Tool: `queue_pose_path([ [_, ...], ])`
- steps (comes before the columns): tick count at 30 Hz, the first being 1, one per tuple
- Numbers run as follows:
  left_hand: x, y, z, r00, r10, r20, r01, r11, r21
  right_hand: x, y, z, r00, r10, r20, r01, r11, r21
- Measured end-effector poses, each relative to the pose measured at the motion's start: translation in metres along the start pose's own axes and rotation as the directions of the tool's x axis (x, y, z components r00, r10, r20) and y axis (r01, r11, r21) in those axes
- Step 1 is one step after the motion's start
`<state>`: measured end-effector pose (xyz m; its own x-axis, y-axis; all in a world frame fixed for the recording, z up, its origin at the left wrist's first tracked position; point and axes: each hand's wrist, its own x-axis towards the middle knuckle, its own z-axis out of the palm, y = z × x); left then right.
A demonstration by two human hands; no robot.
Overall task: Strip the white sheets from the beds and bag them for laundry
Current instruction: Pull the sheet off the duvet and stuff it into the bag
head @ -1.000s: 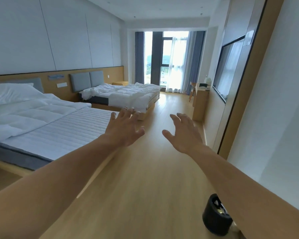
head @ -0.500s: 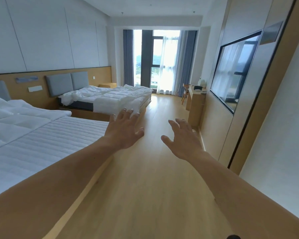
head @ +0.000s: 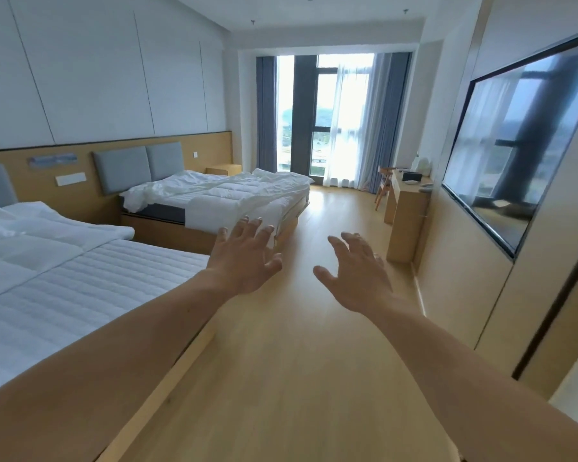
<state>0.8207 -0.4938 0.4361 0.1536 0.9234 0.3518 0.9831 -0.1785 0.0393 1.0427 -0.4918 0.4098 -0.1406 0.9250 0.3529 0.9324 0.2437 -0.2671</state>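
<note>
Two beds stand along the left wall. The near bed [head: 80,288] shows a white quilted mattress with a white duvet bunched toward its head. On the far bed [head: 221,195] lie rumpled white sheets [head: 167,191], with a dark mattress side exposed. My left hand [head: 244,258] and my right hand [head: 357,271] reach forward over the wooden floor with fingers spread, holding nothing. Neither hand touches a bed. No laundry bag is in view.
A wooden floor aisle [head: 314,345] runs between the beds and the right wall. A wall-mounted TV [head: 521,141] hangs at right, with a wooden desk [head: 404,211] and chair beyond it. Curtained windows [head: 331,118] close the far end.
The view has moved forward along the aisle and both beds look closer. A black bin at lower right has dropped out of view. Both hands stay outstretched and empty.
</note>
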Motion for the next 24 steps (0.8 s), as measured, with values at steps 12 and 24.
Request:
queue_pose_path([
  [12,0.237,-0.051,0.097,0.999,-0.045,0.006,0.045,0.998,0.045,0.246,0.077,0.087,0.999,-0.033,0.021,0.033,0.999,0.004],
  [24,0.494,-0.129,0.191,0.997,-0.037,0.069,0.036,0.999,0.016,0.5,0.126,0.178,0.999,0.011,0.042,-0.01,1.0,-0.021],
])
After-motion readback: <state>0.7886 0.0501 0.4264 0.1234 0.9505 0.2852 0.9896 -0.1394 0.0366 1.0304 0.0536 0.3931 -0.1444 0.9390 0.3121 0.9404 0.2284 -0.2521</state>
